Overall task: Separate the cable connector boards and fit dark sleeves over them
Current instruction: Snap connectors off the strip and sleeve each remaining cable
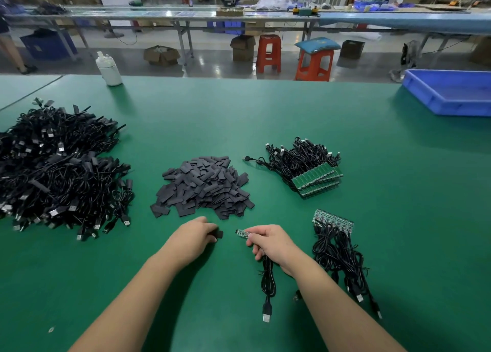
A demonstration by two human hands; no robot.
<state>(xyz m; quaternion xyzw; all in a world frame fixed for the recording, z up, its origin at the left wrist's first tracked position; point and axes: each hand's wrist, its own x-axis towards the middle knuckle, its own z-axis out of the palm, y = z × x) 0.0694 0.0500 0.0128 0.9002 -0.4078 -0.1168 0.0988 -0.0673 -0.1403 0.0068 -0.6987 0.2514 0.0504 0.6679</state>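
Desk [372, 144] surface is left bare between the piles. A dark sleeve [219, 234] is pinched by left hand [192, 236] fingers; a connector board [242, 232] is gripped by the right hand [271, 241], just apart.

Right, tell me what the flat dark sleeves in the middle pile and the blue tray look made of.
Flat dark sleeves: matte, creased grey-black pieces, probably thin plastic tubing. Blue tray: smooth, slightly glossy moulded walls, likely rigid plastic.

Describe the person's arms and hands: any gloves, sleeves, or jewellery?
Both forearms are bare up to the frame edge, with no sleeves in view. The left hand and right hand wear no gloves. No rings, watch or wristband show on either.
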